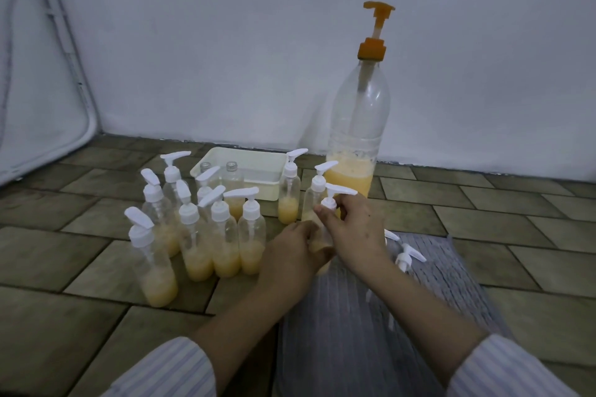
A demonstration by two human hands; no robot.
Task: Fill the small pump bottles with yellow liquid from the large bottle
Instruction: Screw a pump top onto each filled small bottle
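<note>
Between your knees on the floor, your left hand (292,253) grips an upright small bottle (319,243) while right fingers (342,205) pinch its pump cap (333,198) directly above; big bottle (354,138) stands behind.

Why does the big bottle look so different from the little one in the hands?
The large bottle is far taller than the small pump bottle. Its pump is orange; the small one's is white. It stands alone by the wall, while the left hand holds the small one and the right hand grips its pump. Both hold yellow liquid at the bottom.
</note>
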